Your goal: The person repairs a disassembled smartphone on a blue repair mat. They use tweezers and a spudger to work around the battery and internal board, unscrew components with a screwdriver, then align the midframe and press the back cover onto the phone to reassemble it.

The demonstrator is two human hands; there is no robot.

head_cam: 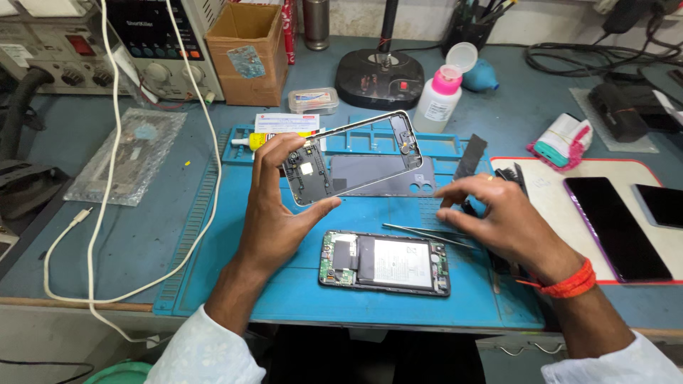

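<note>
Holding a phone frame (353,158), left hand (279,206); white-labelled glue tube (274,139) behind.

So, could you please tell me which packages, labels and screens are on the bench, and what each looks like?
Cardboard box: back left, open, brown, blue sticker.
White bottle: back centre, pink cap, pale label.
Glue tube: behind the left hand, yellow, on a white card.
Clear plastic case: beside the box, small, flat.
Dark phone screens: right, on a white mat.
Opened phone: before the right hand, white battery label.
</note>
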